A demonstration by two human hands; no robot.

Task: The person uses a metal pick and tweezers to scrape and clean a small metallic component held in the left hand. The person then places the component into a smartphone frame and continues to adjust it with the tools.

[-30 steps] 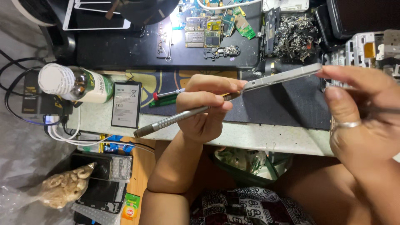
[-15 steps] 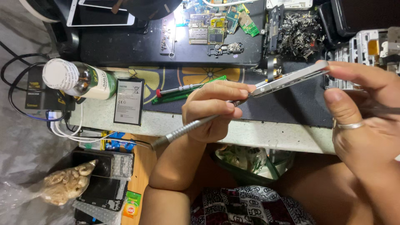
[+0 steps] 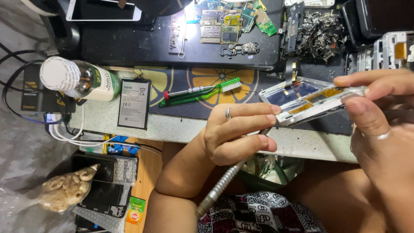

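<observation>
Phone frame (image 3: 308,101), a flat translucent shell with gold flex strips, sits pinched in the right hand (image 3: 379,129) above the table (image 3: 302,144) edge. The left hand (image 3: 235,133) is closed on a slim knurled metal screwdriver (image 3: 224,183), its tip seemingly at the frame's near edge. Judged step: working a fastener there; steady aim matters.

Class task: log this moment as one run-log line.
left hand: grips metal tool | right hand: holds phone frame | tool tip at frame edge | toothbrush on mat
</observation>
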